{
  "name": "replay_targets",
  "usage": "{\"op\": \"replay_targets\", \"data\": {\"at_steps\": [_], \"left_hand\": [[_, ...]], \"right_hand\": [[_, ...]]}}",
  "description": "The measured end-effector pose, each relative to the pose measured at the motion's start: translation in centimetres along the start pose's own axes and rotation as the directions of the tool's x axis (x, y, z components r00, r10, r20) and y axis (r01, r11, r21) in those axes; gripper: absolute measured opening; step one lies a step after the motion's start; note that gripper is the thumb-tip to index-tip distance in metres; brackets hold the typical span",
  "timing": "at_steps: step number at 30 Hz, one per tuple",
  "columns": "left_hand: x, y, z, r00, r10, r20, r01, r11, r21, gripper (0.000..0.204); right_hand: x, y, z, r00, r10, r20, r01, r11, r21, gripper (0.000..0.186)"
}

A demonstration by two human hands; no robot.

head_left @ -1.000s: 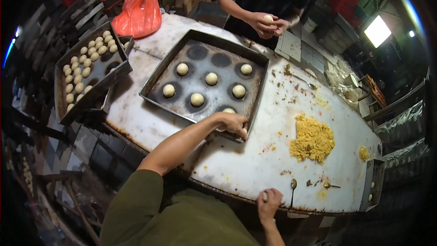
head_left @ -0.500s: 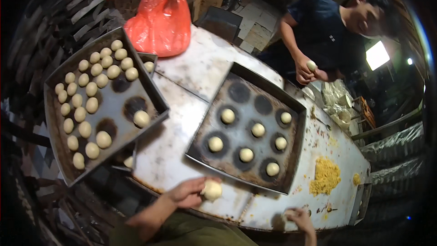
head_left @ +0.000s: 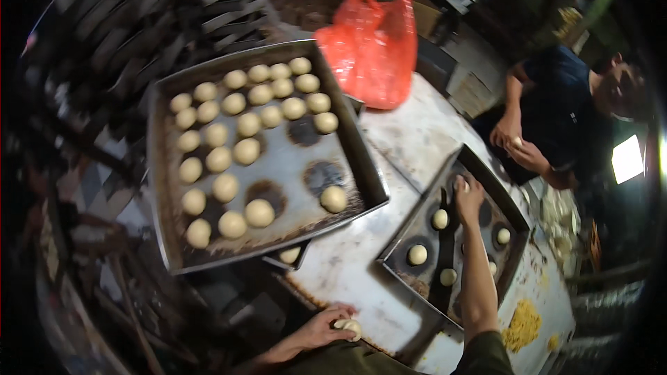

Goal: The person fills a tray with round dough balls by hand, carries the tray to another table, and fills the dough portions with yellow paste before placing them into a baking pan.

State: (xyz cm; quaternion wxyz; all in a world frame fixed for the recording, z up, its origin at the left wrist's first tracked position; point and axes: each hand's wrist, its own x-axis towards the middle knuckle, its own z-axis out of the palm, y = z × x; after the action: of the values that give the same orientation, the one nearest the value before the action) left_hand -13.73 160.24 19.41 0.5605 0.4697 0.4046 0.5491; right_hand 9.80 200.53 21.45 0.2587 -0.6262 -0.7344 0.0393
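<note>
Near the front edge of the marble-like table, my left hand (head_left: pixel 325 328) is closed around a pale dough ball (head_left: pixel 349 330). My right hand (head_left: pixel 470 196) reaches down into the far end of the right baking tray (head_left: pixel 415 226). Its fingers are bunched together over the tray bottom, and what they hold is hidden. Several dough balls (head_left: pixel 440 219) sit spaced out on dark round marks in that tray, some covered by my right forearm. To the left, a larger-looking metal tray (head_left: pixel 158 198) carries many dough balls (head_left: pixel 260 213), crowded toward its far and left sides.
A red plastic bag (head_left: pixel 372 55) stands on the table behind the left tray. Yellow crumbly filling (head_left: pixel 522 325) lies at the right. Across the table, a person (head_left: pixel 566 107) in a dark shirt handles a small pale piece. Another tray (head_left: pixel 295 257) shows under the left one.
My right hand has moved from the front edge into the far end of the right tray. My left hand still holds its dough ball. The view has swung left.
</note>
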Motion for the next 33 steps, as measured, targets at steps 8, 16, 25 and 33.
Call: {"op": "replay_targets", "data": {"at_steps": [8,16,25,33], "left_hand": [[4.8,-0.5,8.2,0.89,-0.008,-0.455,-0.16,0.931,-0.329,0.041],[-9.2,3.1,12.0,0.916,-0.378,-0.136,0.263,0.82,-0.508,0.047],[-13.6,7.4,1.3,0.942,-0.324,0.091,0.297,0.671,-0.679,0.055],[-21.2,12.9,-21.5,0.918,-0.003,-0.396,-0.329,0.551,-0.767,0.059]], "right_hand": [[-23.1,-14.7,-16.1,0.94,-0.27,-0.207,0.338,0.673,0.658,0.045],[-33.9,-10.9,-13.3,0.939,-0.085,0.332,-0.246,0.507,0.826,0.044],[-35.2,-23.2,-10.6,0.858,-0.487,-0.163,0.407,0.453,0.793,0.057],[-29.3,-49.6,-1.8,0.055,-0.99,-0.129,0.615,-0.068,0.786,0.048]]}}
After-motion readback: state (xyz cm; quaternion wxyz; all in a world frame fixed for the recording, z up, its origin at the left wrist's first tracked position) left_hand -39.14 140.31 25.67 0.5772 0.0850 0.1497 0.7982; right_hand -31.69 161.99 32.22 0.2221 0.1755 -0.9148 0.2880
